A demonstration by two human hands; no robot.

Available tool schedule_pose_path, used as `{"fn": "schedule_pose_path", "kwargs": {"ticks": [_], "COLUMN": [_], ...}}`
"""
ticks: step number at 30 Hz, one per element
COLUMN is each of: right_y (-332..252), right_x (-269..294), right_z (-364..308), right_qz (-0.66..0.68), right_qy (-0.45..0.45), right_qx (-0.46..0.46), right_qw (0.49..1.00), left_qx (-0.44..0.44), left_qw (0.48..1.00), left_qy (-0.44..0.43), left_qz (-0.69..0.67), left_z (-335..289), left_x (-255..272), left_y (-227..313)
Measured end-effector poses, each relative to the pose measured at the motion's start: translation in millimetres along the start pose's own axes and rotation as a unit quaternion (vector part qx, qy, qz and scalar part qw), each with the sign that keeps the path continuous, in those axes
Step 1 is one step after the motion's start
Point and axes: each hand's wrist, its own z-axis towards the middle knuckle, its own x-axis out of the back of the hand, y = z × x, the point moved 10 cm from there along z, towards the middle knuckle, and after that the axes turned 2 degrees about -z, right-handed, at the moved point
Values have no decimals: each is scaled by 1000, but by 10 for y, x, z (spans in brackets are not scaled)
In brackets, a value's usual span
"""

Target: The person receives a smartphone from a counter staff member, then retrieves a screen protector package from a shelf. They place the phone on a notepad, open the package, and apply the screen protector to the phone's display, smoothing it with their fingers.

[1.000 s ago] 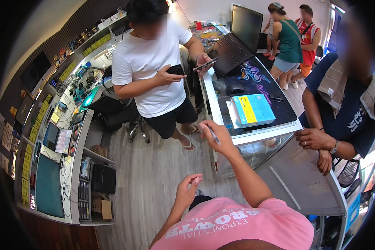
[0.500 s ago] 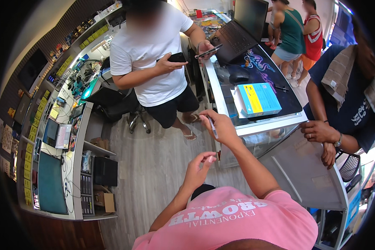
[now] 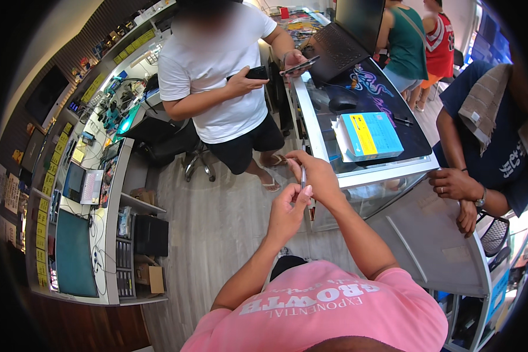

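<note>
My right hand (image 3: pixel 320 180) is closed around a slim, silvery pen-like object (image 3: pixel 303 175), held roughly upright in front of me. My left hand (image 3: pixel 288 211) meets its lower end, with the thumb and fingertips pinched there. Whether it is a pen or another thin item seen edge-on, I cannot tell. Both hands are above the floor, just left of the glass counter's (image 3: pixel 387 170) near corner.
A blue and yellow box (image 3: pixel 369 136), a mouse (image 3: pixel 342 104) and a laptop (image 3: pixel 340 50) sit on the counter. Across from me stands a person in white (image 3: pixel 214 76) holding two phones. Another person (image 3: pixel 481 141) leans at the right. A workbench (image 3: pixel 108 234) lines the left.
My left hand has risen and moved right to the lower end of the pen-like object. My right hand still grips it, turned slightly. The view has shifted a little.
</note>
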Motion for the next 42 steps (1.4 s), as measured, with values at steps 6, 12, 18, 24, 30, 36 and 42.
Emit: {"fn": "schedule_pose_path", "kwargs": {"ticks": [6,12,18,24,30,36,42], "right_y": [-25,-75,-65,-118,-87,-126,-130], "right_x": [-8,-8,9,-41,-91,-71,-150], "right_z": [-8,-10,-48,-60,-80,-85,-101], "right_qz": [-3,4,-30,-65,-69,-63,-100], "right_qy": [-4,-3,8,0,-38,-32,-48], "right_qx": [-6,6,19,83,82,101,134], "right_qw": [1000,1000,999,994,993,992,985], "left_qx": [-3,-24,-1,-26,1,-36,-8], "left_qw": [1000,999,999,997,985,990,998], "left_qy": [2,5,-17,54,39,43,38], "left_qz": [-29,-25,-38,51,170,133,48], "left_z": [-60,-107,-155,-51,51,-60,-219], "left_x": [3,38,101,286,388,409,418], "left_y": [-89,-125,-142,-80,-109,-192,-366]}}
